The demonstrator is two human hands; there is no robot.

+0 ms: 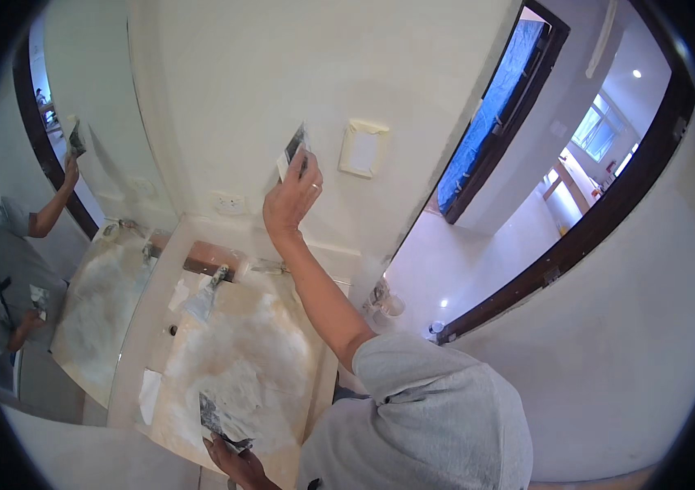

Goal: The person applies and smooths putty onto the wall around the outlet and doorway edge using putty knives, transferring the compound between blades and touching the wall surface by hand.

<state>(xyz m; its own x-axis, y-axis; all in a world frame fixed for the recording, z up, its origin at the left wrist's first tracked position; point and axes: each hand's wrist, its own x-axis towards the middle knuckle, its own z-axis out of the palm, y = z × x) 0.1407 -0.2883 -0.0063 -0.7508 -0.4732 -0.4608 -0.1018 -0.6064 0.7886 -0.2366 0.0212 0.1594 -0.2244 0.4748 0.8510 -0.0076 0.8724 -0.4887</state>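
We note our right hand (290, 196) in closed grip on a scraper (293, 150) against the wall (233, 90), left hand (237, 464) gripping a second scraper (215, 420) over the bench (241, 359).

- a light grey short-sleeved shirt of soft, creased fabric covers the shoulder and upper arm, its sleeve ending above the elbow.
- the forearms are bare, without gloves or a watch.
- right hand (292, 196): a thin, pale metal ring on one finger.
- left hand (237, 465): no ring visible.
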